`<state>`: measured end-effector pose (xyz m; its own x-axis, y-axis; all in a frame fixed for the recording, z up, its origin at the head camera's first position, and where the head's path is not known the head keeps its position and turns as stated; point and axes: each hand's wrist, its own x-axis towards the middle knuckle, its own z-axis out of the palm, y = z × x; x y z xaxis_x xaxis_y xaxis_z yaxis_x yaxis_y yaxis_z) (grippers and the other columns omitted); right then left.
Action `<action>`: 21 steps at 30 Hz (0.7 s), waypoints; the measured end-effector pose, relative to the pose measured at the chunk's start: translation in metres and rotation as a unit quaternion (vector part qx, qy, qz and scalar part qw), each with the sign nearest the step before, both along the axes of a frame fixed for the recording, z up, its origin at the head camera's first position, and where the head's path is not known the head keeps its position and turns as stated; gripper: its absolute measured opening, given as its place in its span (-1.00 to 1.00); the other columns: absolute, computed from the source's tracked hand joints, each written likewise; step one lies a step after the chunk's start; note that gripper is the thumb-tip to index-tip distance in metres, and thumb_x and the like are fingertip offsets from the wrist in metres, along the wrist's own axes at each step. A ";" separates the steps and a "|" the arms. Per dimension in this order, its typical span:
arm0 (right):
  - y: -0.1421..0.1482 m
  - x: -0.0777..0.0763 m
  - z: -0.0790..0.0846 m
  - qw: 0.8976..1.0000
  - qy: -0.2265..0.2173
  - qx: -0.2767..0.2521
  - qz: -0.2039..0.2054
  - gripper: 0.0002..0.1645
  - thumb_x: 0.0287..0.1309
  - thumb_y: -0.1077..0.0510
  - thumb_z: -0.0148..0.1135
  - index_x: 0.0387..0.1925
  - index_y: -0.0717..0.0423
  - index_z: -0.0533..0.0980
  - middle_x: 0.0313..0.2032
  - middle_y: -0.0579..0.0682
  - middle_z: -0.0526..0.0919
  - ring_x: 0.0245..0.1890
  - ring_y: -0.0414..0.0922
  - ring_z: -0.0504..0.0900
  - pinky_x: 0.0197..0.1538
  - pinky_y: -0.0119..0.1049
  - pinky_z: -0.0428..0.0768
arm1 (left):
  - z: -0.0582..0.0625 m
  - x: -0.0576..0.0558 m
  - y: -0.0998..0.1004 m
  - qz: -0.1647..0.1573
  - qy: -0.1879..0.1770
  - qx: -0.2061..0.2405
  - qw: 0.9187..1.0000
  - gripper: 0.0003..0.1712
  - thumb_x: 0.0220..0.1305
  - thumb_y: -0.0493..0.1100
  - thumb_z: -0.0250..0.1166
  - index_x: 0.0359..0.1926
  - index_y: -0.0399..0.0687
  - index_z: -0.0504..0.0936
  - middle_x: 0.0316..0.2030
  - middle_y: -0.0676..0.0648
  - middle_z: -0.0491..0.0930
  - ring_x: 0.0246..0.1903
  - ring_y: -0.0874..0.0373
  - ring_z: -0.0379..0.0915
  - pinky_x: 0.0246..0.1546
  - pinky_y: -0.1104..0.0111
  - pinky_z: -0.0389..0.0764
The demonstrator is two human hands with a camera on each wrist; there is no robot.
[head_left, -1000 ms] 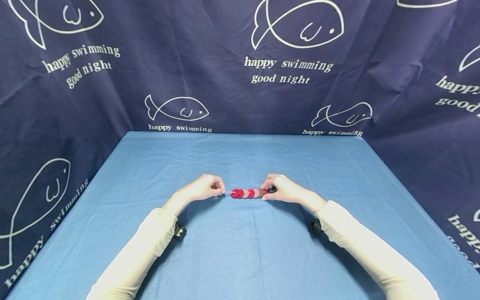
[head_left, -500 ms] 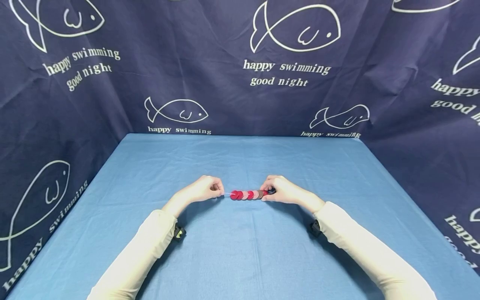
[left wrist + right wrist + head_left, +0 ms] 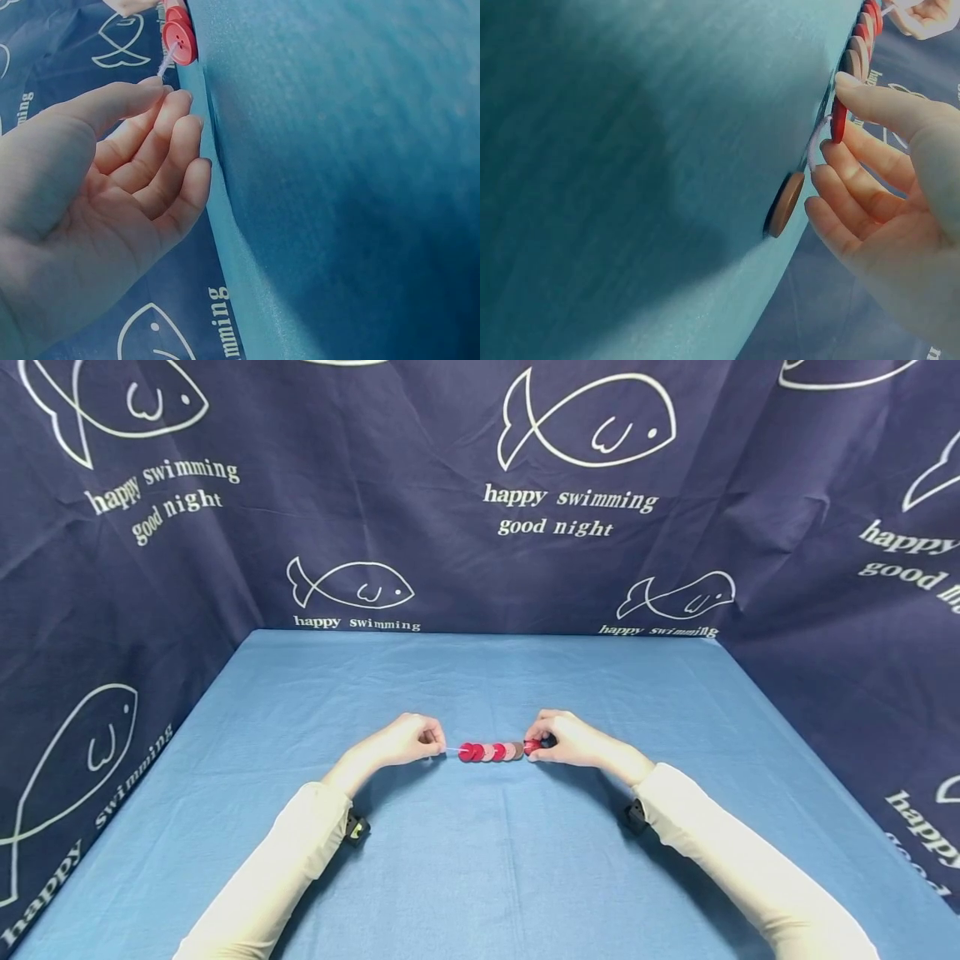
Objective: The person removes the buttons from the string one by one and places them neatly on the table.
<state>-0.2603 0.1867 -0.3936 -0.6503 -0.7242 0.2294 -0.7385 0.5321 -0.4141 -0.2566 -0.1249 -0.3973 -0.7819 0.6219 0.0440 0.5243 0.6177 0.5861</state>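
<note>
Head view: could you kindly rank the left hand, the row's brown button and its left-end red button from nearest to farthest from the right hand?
1. Brown button: just left of the right hand.
2. Left-end red button: farther left.
3. Left hand: farthest left, past that red button.

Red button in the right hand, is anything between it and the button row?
Nothing visible stands between the red button and the button row, though the right hand partly hides the gap.
</note>
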 end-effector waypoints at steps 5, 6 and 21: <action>0.002 0.000 0.000 1.000 -0.010 0.021 -0.021 -0.79 -0.08 0.20 0.41 -0.33 0.17 0.62 -0.43 -0.01 0.53 -0.38 -0.08 0.53 -0.24 -0.19 0.53 | -0.001 0.000 0.000 -0.003 0.002 0.005 1.000 -0.94 0.18 -0.28 0.24 -0.42 -0.12 0.61 -0.53 0.04 0.62 -0.57 0.37 0.45 -0.38 0.47 0.50; 0.003 0.000 0.000 0.999 -0.010 0.023 -0.022 -0.79 -0.07 0.20 0.41 -0.33 0.17 0.62 -0.42 -0.01 0.53 -0.37 -0.08 0.53 -0.23 -0.18 0.53 | -0.002 0.000 0.000 -0.004 0.002 0.006 1.000 -0.94 0.18 -0.28 0.24 -0.42 -0.13 0.61 -0.53 0.03 0.63 -0.56 0.36 0.45 -0.38 0.47 0.50; 0.008 0.004 0.002 0.999 0.005 0.021 -0.045 -0.78 -0.09 0.22 0.41 -0.31 0.17 0.61 -0.43 -0.01 0.52 -0.40 -0.09 0.51 -0.27 -0.25 0.51 | -0.002 -0.002 -0.001 -0.003 -0.004 0.002 1.000 -0.94 0.19 -0.26 0.23 -0.41 -0.11 0.61 -0.52 0.03 0.63 -0.56 0.38 0.45 -0.35 0.46 0.50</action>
<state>-0.2567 0.1945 -0.3921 -0.7112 -0.6716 0.2077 -0.6909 0.6131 -0.3831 -0.2585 -0.1258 -0.3992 -0.7781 0.6268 0.0401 0.5237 0.6122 0.5925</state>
